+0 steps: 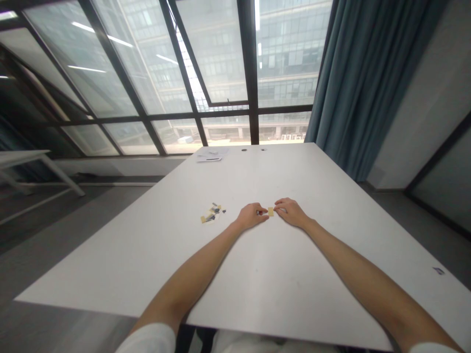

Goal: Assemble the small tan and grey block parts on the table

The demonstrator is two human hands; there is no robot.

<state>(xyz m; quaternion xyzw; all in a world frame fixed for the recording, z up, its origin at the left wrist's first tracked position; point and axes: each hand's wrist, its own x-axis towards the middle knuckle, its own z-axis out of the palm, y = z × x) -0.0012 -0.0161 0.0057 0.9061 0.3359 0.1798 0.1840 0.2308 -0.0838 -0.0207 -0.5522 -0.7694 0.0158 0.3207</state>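
Observation:
A small flat yellow piece (271, 211) lies on the white table between my two hands; what it is exactly is too small to tell. My left hand (252, 214) rests left of it, its fingers curled round a small dark thing with a bit of red (259, 213), mostly hidden by the fingers. From the right, my right hand (291, 212) reaches to the yellow piece's edge, fingers apart and fingertips close to it; contact is hard to make out. Further left lies a loose pile of small yellow, grey and black pieces (211, 214).
The white table (253, 255) runs from my body toward the windows. Papers with a dark pen-like thing (209, 156) lie at its far left, and two small dark round things (244, 150) at the far edge. A small dark scrap (439, 270) is near the right edge.

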